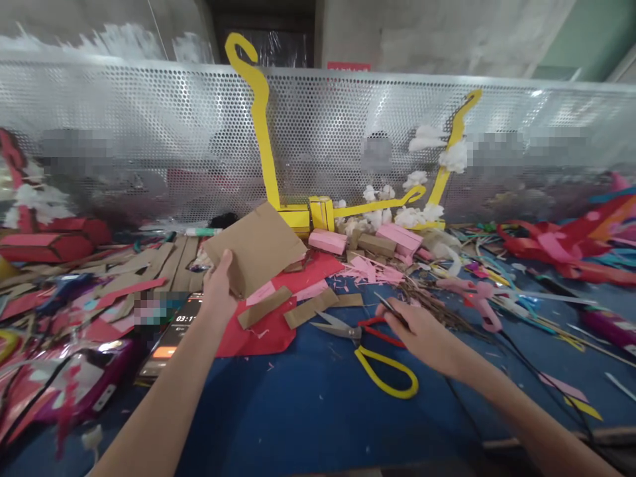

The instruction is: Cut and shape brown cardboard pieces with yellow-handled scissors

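My left hand (218, 289) grips a flat sheet of brown cardboard (258, 248) by its lower left edge, thumb on top, and holds it tilted above the table. In my right hand (417, 329) is a slim dark tool (396, 309) with a pointed, metal-looking tip; its exact kind is unclear. Just beside these fingers lies a pair of scissors (355, 333) with one red and one yellow handle, its blades apart. Brown cardboard strips (311, 309) and pink strips rest on red paper (271, 339) below the sheet.
A perforated metal panel (322, 132) runs along the back, with yellow cut-out shapes (263, 132) in front. A phone (169, 338) and purple glossy packaging (112, 377) lie left. A pink glue gun (484, 301) with a cord, sticks and paper scraps lie right.
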A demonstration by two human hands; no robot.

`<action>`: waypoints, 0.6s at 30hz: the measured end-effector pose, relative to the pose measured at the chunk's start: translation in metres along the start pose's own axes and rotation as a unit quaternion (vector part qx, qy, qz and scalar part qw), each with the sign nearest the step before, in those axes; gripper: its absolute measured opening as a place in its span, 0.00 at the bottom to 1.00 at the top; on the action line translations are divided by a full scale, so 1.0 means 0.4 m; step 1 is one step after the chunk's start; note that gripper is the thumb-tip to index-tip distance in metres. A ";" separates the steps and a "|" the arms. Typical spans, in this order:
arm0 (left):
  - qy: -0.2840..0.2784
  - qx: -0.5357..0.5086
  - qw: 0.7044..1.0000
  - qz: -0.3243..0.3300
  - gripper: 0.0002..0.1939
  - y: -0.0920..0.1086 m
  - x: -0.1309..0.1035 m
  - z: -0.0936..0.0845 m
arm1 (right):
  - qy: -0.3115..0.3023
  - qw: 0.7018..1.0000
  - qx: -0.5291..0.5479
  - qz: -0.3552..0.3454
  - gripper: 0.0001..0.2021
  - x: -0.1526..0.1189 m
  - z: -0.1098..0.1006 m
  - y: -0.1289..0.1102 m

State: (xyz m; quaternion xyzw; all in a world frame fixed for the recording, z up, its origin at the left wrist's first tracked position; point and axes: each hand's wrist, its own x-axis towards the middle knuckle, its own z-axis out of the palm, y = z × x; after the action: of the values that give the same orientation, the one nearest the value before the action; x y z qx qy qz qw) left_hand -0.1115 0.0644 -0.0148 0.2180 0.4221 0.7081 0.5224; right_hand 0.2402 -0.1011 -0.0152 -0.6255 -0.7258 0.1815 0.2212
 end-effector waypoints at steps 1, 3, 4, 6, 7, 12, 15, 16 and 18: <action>0.000 -0.002 1.000 0.000 0.13 -0.001 -0.002 0.000 | -0.028 0.999 -0.025 0.014 0.16 -0.022 0.003 0.000; -0.012 -0.006 1.000 0.001 0.14 -0.007 -0.008 0.002 | -0.087 0.992 -0.074 0.060 0.22 -0.054 0.008 -0.008; -0.020 -0.006 1.000 0.002 0.14 -0.010 -0.010 0.003 | -0.103 0.985 -0.110 0.081 0.24 -0.063 0.008 -0.015; -0.032 -0.002 0.999 -0.004 0.15 -0.017 -0.012 0.004 | -0.122 0.972 -0.183 0.087 0.22 -0.064 0.007 -0.032; -0.035 0.001 0.999 -0.009 0.16 -0.019 -0.011 0.003 | -0.133 0.964 -0.217 0.073 0.19 -0.060 0.007 -0.040; -0.048 0.015 0.998 -0.032 0.19 -0.020 -0.012 0.001 | -0.171 0.938 -0.302 -0.008 0.10 -0.038 0.017 -0.050; -0.055 0.008 0.998 -0.025 0.18 -0.015 -0.016 0.003 | -0.169 0.952 -0.255 -0.009 0.08 -0.055 0.013 -0.027; -0.057 0.004 0.998 -0.017 0.18 -0.015 -0.018 0.004 | -0.162 0.959 -0.232 -0.007 0.07 -0.063 0.008 -0.016; -0.076 0.006 0.997 0.002 0.17 -0.017 -0.023 0.006 | -0.143 0.973 -0.183 -0.011 0.07 -0.073 -0.008 0.011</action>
State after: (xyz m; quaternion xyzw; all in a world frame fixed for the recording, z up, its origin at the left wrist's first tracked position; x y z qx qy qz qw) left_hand -0.1026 0.0574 -0.0177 0.2755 0.3852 0.6878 0.5502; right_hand 0.2490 -0.1294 -0.0178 -0.6147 -0.7779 0.1304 -0.0012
